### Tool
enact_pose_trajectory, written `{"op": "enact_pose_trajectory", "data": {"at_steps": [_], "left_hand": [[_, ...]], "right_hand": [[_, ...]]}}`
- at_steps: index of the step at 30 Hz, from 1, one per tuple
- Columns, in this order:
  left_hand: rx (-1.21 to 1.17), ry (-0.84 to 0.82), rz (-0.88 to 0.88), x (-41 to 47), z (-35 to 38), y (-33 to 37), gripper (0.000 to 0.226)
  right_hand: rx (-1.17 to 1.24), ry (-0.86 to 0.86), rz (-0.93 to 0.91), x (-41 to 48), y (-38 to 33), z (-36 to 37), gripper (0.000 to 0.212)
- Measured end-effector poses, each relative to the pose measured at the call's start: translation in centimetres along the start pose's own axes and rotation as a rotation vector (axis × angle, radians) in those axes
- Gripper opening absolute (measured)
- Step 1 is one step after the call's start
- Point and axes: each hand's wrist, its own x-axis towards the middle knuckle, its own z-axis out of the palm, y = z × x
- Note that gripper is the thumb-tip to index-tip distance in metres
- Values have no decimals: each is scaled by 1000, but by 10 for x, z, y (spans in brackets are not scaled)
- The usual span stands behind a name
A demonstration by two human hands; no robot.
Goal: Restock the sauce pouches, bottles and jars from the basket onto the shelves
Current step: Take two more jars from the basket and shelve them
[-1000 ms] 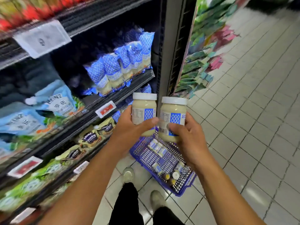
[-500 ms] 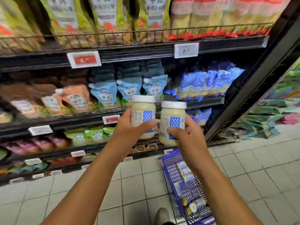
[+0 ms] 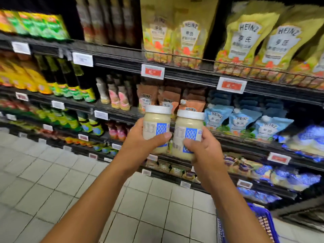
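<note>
Jars, two of them, upright and side by side: left jar (image 3: 156, 123) gripped in my left hand (image 3: 140, 142), right jar (image 3: 188, 126) in my right hand (image 3: 205, 153), held up before the shelves (image 3: 192, 75). Basket (image 3: 263, 219) sits on the floor (image 3: 70, 181), lower right.

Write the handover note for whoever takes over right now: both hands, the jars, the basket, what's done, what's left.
Left hand grips one white-lidded jar; right hand grips the other jar. Both upright, side by side, in front of the shelves, on none yet.
Basket on the floor, lower right; contents out of view.
Done: two jars in hand.
Left: shelve both, then return to the basket.
</note>
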Motion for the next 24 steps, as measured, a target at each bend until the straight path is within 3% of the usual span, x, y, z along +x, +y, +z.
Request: {"op": "enact_pose_trajectory", "data": {"at_steps": [4,11,17,21,24], "left_hand": [[-22,119,40,-14,-61,13,71],[-49,245,95,-23,-135,33,62],[-46,336,175,6,-173,55,62],[-54,330,240,41,-195,79,55],[-46,355,292,72,-211,102,59]], "right_hand": [[7,-105,3,14,7,62,60],[22,-271,1,39,10,141,51],[-26,-329,-7,79,-7,186,50],[-4,-379,-77,119,-22,210,37],[25,-382,-125,158,-35,229,55]]}}
